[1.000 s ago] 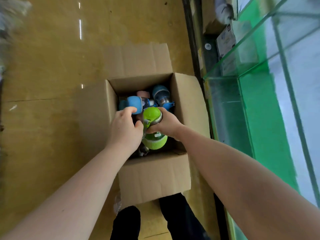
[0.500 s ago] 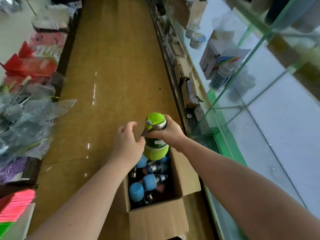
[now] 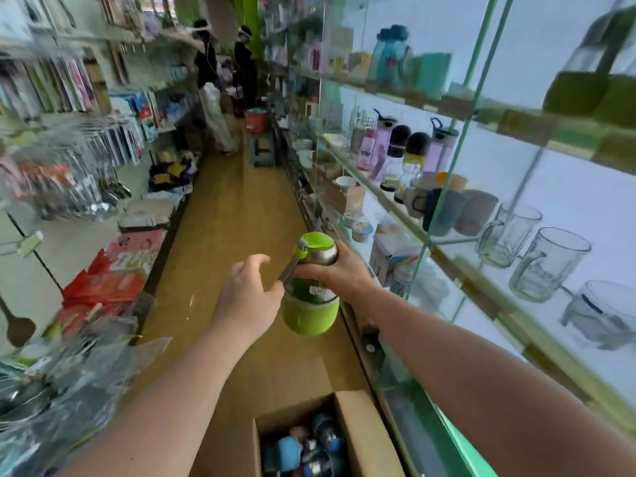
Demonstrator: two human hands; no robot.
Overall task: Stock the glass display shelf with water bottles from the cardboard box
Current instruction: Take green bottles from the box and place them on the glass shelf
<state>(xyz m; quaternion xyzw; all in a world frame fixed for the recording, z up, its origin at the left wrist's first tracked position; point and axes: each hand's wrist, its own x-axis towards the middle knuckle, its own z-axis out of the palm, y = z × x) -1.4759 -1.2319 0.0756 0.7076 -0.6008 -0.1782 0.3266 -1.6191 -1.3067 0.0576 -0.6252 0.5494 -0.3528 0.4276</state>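
A green water bottle (image 3: 311,315) with a steel collar and green cap is held upright in mid-air above the aisle floor. My right hand (image 3: 339,271) grips it around the neck. My left hand (image 3: 249,297) is beside it on the left, its thumb and fingers pinching the bottle's metal handle strap. The open cardboard box (image 3: 358,432) sits on the floor below at the bottom of the view, with several blue and pink bottles inside. The glass display shelf (image 3: 481,273) runs along the right.
The glass shelves hold glass mugs (image 3: 547,263), coloured cups and purple bottles (image 3: 437,149). Packaged goods (image 3: 113,280) line the low left rack. A stool and red bucket (image 3: 256,120) stand far down the aisle near two people (image 3: 223,56).
The green bottle has been lifted out of the box and up to shelf height by both hands. The view has swung up from the box to the aisle and shelves.
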